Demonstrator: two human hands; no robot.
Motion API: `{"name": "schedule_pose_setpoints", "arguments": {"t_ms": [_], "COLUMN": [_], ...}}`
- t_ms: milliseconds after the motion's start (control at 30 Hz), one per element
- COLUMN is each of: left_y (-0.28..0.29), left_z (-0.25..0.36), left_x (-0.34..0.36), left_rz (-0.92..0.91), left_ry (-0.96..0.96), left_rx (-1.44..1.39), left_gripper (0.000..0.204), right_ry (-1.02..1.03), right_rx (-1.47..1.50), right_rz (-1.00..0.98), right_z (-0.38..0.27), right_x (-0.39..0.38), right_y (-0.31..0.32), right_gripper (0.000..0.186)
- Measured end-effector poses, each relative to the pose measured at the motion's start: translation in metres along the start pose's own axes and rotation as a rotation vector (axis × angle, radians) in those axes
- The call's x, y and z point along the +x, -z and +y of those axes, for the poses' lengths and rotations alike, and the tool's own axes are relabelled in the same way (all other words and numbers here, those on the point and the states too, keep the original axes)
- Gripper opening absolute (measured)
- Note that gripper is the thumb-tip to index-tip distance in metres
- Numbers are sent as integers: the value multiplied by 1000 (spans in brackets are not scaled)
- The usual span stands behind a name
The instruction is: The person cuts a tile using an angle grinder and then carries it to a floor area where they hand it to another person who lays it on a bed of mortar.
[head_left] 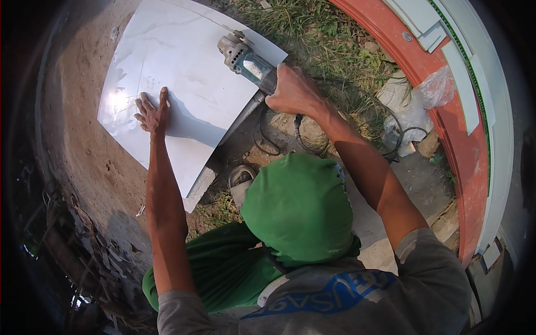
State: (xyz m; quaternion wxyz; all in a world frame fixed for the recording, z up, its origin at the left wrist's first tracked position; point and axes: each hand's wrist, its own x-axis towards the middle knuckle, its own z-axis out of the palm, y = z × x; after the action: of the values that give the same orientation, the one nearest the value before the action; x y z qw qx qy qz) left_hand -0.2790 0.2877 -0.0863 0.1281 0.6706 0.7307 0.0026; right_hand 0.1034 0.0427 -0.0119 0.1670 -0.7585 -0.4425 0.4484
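Right grip (293,92) holds a grinder (249,62) over white slab (192,67); left grip (153,114) rests there

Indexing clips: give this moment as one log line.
left hand: spread on tile | right hand: gripping grinder | grinder: head over tile | cutting contact: unclear

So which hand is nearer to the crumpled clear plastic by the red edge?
The right hand: it holds the angle grinder, left of the clear plastic across some grass. The left hand is farther left, resting on the white slab.
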Motion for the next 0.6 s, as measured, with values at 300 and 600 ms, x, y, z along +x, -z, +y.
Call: {"name": "schedule_pose_setpoints", "arguments": {"t_ms": [300,600], "left_y": [4,7], "left_z": [6,5], "left_x": [-3,-2], "left_rz": [-7,-10], "left_ry": [6,1], "left_rx": [-10,10], "left_gripper": [125,124], "right_ry": [-39,1], "right_rx": [-19,-5], "right_rz": [-30,74], "right_z": [8,19], "right_x": [-11,-20], "right_y": [0,-9], "right_gripper": [54,40]}}
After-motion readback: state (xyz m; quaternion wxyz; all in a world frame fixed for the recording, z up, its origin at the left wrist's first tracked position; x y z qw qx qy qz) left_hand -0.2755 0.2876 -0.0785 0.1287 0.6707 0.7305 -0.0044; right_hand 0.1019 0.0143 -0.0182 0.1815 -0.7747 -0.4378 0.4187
